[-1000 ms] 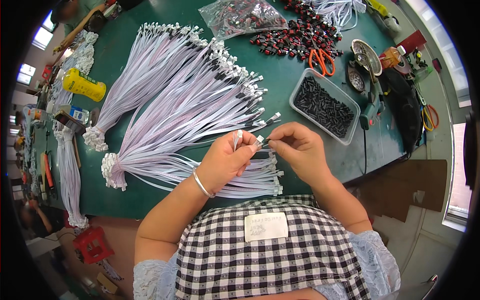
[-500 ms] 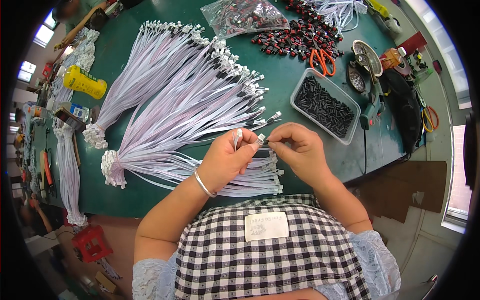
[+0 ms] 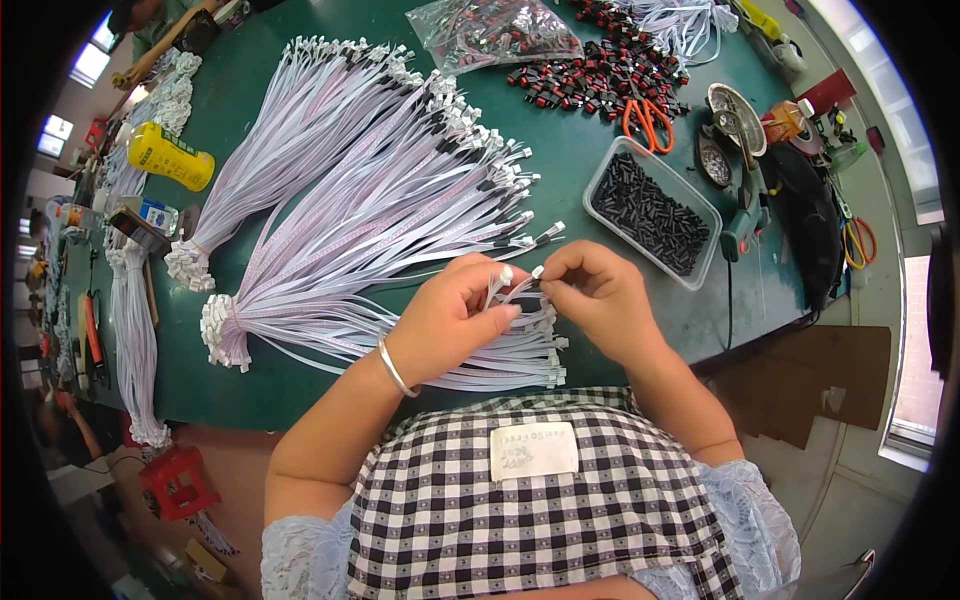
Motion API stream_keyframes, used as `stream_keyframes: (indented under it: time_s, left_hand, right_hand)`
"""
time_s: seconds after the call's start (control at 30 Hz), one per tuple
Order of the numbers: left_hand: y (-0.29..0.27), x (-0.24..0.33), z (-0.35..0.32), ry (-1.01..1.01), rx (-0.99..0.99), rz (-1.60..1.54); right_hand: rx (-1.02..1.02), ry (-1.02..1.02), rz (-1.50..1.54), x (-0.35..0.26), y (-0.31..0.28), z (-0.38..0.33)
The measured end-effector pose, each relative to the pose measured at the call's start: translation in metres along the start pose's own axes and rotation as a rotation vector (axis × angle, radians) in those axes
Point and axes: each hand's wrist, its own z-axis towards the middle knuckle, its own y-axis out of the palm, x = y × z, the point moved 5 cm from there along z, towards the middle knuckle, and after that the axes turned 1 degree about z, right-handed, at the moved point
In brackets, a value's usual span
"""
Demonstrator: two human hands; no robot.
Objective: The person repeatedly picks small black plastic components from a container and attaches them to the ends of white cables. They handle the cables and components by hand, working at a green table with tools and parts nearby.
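My left hand (image 3: 450, 318) is closed around white flat ribbon cables, with a white connector (image 3: 505, 276) standing up by its fingers. One cable end reaches across to my right hand (image 3: 602, 300), whose thumb and forefinger pinch it beside a white connector (image 3: 537, 271). Something small and dark shows at those fingertips, too small to name. Under and beyond my left hand lies a large fan of white ribbon cables (image 3: 365, 215), tied at its left end, with connectors on the loose ends. Several ends bear black pieces.
A clear tub (image 3: 712, 262) of small black sleeves stands right of my hands. Behind it lie orange-handled scissors (image 3: 648, 128), a heap of red-and-black parts (image 3: 590, 85) and a plastic bag (image 3: 490, 38). A green-handled tool (image 3: 742, 225) is at right, a yellow bottle (image 3: 170, 157) at left.
My left hand has shifted slightly left, away from the right fingers. The pinched cable end now stretches between the hands, its connector moved right to my right fingertips.
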Motion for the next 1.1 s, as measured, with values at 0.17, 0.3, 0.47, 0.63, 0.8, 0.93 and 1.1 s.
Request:
stream_keyframes:
  time_s: [0.17,0.3,0.47,0.63,0.8,0.93,1.1]
  left_hand:
    - [-0.004,-0.003,-0.004,-0.078,0.018,-0.026]
    - [-0.002,0.001,-0.001,-0.123,0.062,-0.041]
    - [-0.001,0.010,0.006,-0.030,0.070,0.190]
    - [-0.014,0.030,-0.003,0.181,0.204,0.129]
    - [0.003,0.033,-0.005,0.193,0.039,0.129]
    - [0.019,0.011,0.004,0.068,-0.066,0.169]
    - [0.020,-0.001,0.012,0.049,-0.052,0.307]
  right_hand:
    - [-0.057,0.031,0.098,-0.002,0.006,0.002]
    - [-0.108,-0.013,-0.038,-0.008,0.008,0.005]
    - [-0.120,0.027,-0.045,-0.008,-0.001,0.013]
    - [-0.057,-0.209,-0.581,-0.029,-0.013,0.025]
    - [-0.044,-0.478,-0.903,-0.021,-0.010,0.024]
    - [-0.073,-0.606,-0.972,-0.033,-0.013,0.016]
    - [0.050,-0.475,-1.060,-0.047,-0.074,0.014]
